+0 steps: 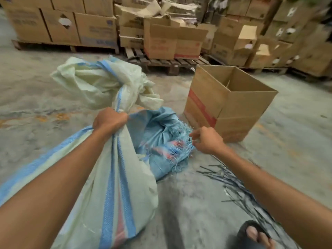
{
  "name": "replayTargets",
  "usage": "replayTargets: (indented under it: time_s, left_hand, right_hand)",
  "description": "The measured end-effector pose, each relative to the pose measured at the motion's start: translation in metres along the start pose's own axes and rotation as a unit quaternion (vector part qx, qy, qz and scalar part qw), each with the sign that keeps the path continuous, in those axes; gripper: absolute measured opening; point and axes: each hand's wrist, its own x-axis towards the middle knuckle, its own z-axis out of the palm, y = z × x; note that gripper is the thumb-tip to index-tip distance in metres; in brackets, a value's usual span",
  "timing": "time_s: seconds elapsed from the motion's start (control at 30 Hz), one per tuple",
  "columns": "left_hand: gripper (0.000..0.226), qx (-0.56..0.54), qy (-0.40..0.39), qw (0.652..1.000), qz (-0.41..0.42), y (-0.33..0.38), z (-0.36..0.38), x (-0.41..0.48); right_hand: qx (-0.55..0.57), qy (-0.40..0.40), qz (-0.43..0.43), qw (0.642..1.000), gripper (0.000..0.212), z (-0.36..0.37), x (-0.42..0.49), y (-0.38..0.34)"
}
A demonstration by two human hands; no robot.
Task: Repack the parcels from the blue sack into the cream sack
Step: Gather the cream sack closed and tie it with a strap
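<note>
Hands (110,121) (206,141): cream sack (93,81), perhaps blue sack (159,126)

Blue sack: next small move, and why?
Probably pinch the blue sack's frayed rim with the right hand and lift it open: the sack lies crumpled, that hand hovers open at the fringe, and the left hand grips the cream sack's bunched neck.

Fisted left grip (109,121); right grip (206,141) loose (fingers extended).

Spread across grey concrete floor (188,203): cream sack (142,186) slumped left, blue sack (161,133) crumpled touching it, open cardboard box (242,108) upright right, black straps (231,178) scattered near, pallets (161,63) behind.
</note>
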Motion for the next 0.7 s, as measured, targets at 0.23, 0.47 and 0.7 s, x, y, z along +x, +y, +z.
replayTargets:
  time_s: [0.23,0.47,0.7]
  left_hand:
    - [0.053,0.074,-0.044,0.996,0.011,-0.005,0.049,-0.011]
    - [0.052,0.092,-0.051,0.994,0.003,-0.010,0.063,-0.012]
    - [0.052,0.080,-0.069,0.994,-0.012,-0.017,0.065,-0.006]
  right_hand:
    - [-0.147,-0.037,0.071,0.986,0.035,0.110,-0.027,0.105]
    - [-0.129,-0.001,0.101,0.987,0.025,0.181,-0.016,0.121]
    - [-0.183,0.007,0.109,0.977,0.022,0.201,0.003,0.120]
